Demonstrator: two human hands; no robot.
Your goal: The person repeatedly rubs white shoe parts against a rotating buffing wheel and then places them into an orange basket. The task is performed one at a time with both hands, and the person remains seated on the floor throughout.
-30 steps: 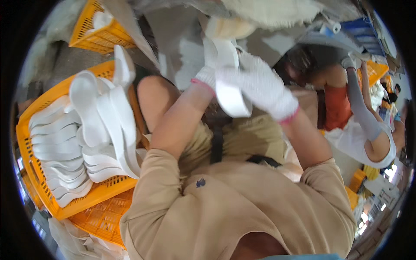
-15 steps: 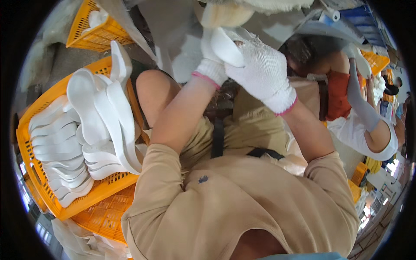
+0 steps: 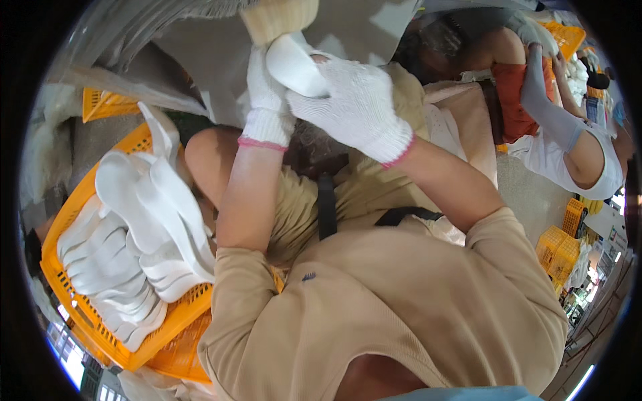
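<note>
A white sole-shaped piece is held up front, just under a pale tan wheel-like part; whether they touch can't be told. It's pinched by the R hand, w/ the gloved thumb along the lower edge & fingers clamped round the R side. The L hand is set against the L side, partly behind the piece; its fingertips are hidden, so how far they're closed can't be told.

More white soles are stacked in an orange crate at L, approx. beside the knee.

Handling (judged by looks): prob. v. light, foam-like, semi-stiff w/ some give; not brittle, but edges could be dented by hard pinching. Surface looks smooth, maybe a bit slippery; grip is prob. helped by the knit gloves. Best held by the thick sidewalls, w/ fingertips clear of the tan part.
</note>
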